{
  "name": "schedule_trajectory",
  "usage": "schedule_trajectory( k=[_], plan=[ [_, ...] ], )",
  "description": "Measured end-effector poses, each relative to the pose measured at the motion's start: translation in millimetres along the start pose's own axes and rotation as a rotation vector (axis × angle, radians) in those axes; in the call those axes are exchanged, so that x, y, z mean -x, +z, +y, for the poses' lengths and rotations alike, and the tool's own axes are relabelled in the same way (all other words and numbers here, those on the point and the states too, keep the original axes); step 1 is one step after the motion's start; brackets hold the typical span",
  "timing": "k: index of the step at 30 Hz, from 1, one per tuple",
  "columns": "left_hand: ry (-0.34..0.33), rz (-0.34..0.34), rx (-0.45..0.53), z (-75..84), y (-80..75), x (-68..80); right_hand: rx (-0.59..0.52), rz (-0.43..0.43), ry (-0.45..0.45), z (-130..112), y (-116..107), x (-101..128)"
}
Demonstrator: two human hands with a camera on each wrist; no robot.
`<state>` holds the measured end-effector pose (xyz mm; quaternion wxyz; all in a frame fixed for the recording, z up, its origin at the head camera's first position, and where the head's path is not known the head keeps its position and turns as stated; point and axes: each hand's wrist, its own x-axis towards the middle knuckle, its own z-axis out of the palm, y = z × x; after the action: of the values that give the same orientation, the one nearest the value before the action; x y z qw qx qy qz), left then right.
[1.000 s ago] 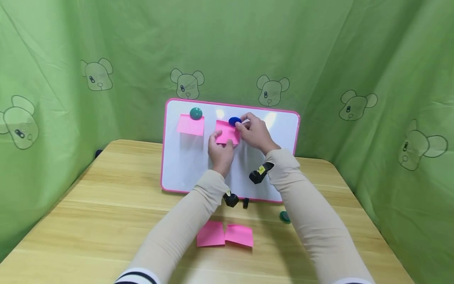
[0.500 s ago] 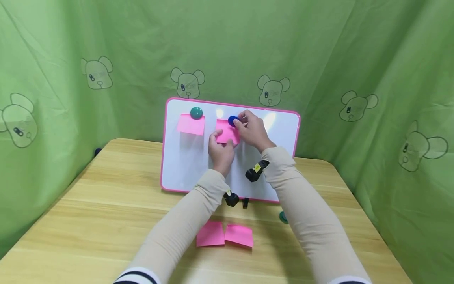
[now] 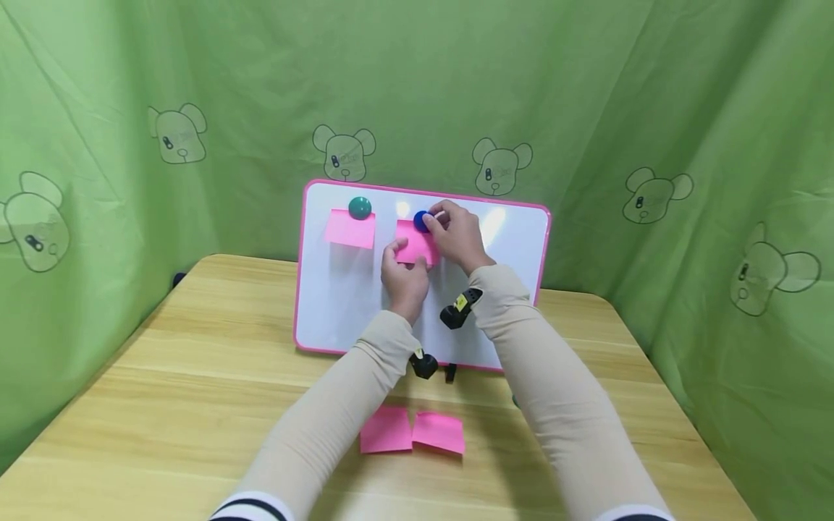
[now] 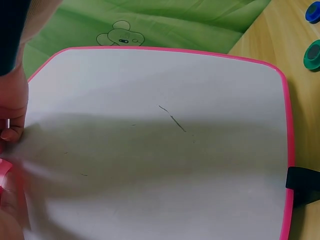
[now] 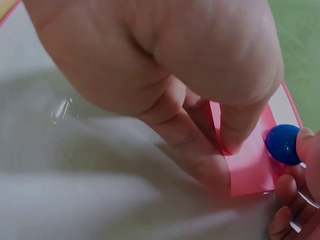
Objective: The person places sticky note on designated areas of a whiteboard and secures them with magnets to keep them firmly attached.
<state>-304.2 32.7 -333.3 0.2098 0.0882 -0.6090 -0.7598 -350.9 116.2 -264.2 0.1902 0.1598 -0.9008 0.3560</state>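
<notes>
A pink-framed whiteboard leans upright at the back of the wooden table. A green magnet pins one pink note at its upper left. My left hand pinches the lower edge of a second pink note and holds it against the board. My right hand pinches a blue magnet at that note's top edge. In the right wrist view the blue magnet sits on the note beside my right fingertips.
Two loose pink notes lie on the table near the front, between my forearms. A green magnet and a blue magnet lie on the table beside the board. A black clip props the board's foot. Green curtain encloses the table.
My right hand has shifted a little to the left with the blue magnet, onto the note's top edge. My left hand has kept the note in place.
</notes>
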Motion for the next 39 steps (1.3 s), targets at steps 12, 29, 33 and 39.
schedule_trajectory(
  k=[12,29,33,39],
  plan=[
    [0.006,-0.005,-0.001,-0.1,-3.6,-0.6,0.1,0.077,0.067,-2,7,0],
    [0.018,-0.039,-0.003,-1.7,-7.8,-3.8,0.109,0.082,0.088,-4,3,5],
    [0.023,-0.06,0.046,-0.9,-11.7,-5.1,0.094,0.054,0.09,-3,-2,5],
    [0.017,-0.099,0.074,0.8,-21.0,-8.0,0.067,0.012,0.085,1,-7,6]
  ],
)
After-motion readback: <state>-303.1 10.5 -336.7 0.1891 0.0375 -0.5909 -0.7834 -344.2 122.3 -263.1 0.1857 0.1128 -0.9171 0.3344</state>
